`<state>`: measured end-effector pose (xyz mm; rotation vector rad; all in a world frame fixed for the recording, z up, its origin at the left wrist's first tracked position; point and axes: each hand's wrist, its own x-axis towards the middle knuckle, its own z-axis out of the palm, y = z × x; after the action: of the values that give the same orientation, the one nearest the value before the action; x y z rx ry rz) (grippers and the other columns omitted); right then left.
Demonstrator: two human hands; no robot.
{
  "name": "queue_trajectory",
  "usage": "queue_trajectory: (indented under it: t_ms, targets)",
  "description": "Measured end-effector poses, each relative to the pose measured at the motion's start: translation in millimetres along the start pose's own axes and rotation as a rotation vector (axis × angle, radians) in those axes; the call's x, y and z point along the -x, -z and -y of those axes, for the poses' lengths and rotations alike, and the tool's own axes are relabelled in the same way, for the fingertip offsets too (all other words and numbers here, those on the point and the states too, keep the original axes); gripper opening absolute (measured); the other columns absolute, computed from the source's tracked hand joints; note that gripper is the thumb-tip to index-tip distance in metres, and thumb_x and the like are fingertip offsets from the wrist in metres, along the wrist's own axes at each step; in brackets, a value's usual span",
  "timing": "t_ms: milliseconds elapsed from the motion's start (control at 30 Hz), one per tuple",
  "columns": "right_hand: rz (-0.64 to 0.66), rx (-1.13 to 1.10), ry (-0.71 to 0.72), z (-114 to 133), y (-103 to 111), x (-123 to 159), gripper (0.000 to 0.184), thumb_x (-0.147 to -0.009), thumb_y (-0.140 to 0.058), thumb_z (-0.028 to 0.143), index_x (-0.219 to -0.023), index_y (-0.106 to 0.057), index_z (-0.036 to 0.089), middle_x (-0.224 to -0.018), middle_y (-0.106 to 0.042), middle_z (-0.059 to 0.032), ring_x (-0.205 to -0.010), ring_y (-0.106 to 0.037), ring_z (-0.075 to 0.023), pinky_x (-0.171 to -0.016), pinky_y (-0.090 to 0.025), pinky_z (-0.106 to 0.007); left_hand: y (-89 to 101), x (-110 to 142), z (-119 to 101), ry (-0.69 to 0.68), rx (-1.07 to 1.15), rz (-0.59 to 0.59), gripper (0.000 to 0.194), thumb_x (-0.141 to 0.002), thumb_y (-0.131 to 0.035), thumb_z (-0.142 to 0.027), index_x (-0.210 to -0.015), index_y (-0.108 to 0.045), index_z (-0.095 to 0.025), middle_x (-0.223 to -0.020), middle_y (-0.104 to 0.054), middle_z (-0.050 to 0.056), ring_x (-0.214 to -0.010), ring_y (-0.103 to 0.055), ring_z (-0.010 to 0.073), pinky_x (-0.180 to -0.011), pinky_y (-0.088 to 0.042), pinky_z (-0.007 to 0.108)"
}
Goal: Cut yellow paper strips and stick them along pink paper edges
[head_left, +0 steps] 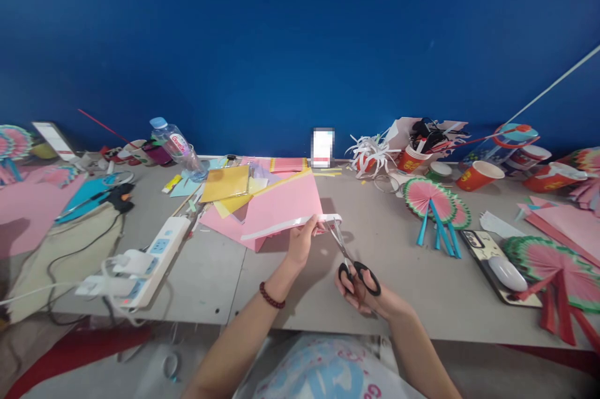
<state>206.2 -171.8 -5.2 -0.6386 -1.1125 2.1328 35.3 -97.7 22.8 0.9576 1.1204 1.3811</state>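
Note:
My left hand (304, 237) pinches the near right corner of a pink sheet of paper (285, 199). A white strip of tape (276, 227) runs along the sheet's near edge, and its loose end curls out past the corner. Black-handled scissors (345, 255) are in my right hand (368, 291), its fingers through the loops. Their blades point up and away, parted, at the loose tape end; whether they touch it I cannot tell. More pink paper and a yellow sheet (234, 204) lie under and behind the held sheet.
A white power strip (159, 255) with plugs and cables lies on the left, near a clear bottle (178, 146). To the right are paper watermelon fans (429, 199), a phone (492, 261) under a white mouse (507, 273), and red paper cups (480, 176). A blue wall stands behind.

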Motion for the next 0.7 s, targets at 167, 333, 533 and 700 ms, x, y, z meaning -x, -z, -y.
queue_trajectory:
  t_ms: [167,333,533,700]
  targets:
    - [-0.013,0.012,-0.016,2,-2,-1,0.06,-0.07,-0.05,0.079,-0.074,-0.045,0.019,-0.077,-0.045,0.001,-0.048,-0.031,-0.0039,-0.035,-0.018,-0.016,0.0,1,2,-0.018,-0.026,0.01,0.041,-0.077,-0.059,-0.049,-0.05,-0.055,-0.018,-0.054,-0.052,0.001,-0.058,-0.049,0.014,-0.067,-0.043,0.03]
    - [-0.033,0.017,0.005,5,-5,-4,0.058,-0.072,-0.052,0.077,-0.074,-0.046,0.019,-0.076,-0.043,0.0014,-0.048,-0.029,-0.0042,-0.035,-0.017,-0.015,0.8,1,10,-0.021,-0.05,0.021,0.041,-0.078,-0.059,-0.05,-0.052,-0.057,-0.018,-0.056,-0.056,0.002,-0.058,-0.051,0.0143,-0.066,-0.044,0.031]
    - [-0.092,0.047,0.012,6,-9,-9,0.058,-0.071,-0.053,0.077,-0.074,-0.045,0.02,-0.076,-0.042,0.0018,-0.049,-0.029,-0.0049,-0.036,-0.018,-0.016,-0.6,6,10,-0.001,-0.068,0.077,0.039,-0.078,-0.058,-0.049,-0.053,-0.058,-0.019,-0.058,-0.059,0.001,-0.062,-0.055,0.0153,-0.07,-0.046,0.03]
    - [-0.117,0.059,0.054,7,-14,-16,0.057,-0.072,-0.053,0.076,-0.074,-0.044,0.02,-0.074,-0.041,0.0016,-0.05,-0.029,-0.0058,-0.037,-0.018,-0.017,-3.9,14,3,0.005,-0.078,0.12,0.038,-0.077,-0.058,-0.052,-0.057,-0.06,-0.019,-0.066,-0.064,0.004,-0.07,-0.058,0.018,-0.073,-0.046,0.032]
